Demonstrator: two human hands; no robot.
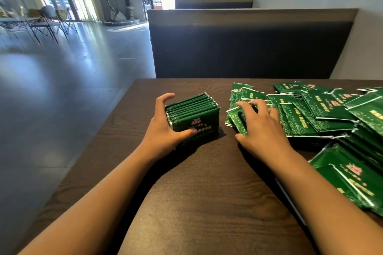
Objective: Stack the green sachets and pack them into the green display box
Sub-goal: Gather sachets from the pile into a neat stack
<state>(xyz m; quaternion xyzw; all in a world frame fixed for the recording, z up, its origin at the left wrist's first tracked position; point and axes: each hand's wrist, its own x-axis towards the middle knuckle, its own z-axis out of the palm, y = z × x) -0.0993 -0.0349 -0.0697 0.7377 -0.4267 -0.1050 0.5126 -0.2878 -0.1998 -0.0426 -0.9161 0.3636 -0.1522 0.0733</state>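
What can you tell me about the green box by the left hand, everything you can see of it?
The green box is a small dark green carton with pink and pale print on its near face. It stands upright and open-topped on the brown table, packed with a row of green sachets on edge, white rims up. The left hand grips it, thumb on the front.

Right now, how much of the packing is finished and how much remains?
Done: the green box already holds a row of sachets standing on edge, steadied by the left hand. In hand: the right hand grips a few loose sachets beside it. Left: a large pile of sachets lies scattered on the table.
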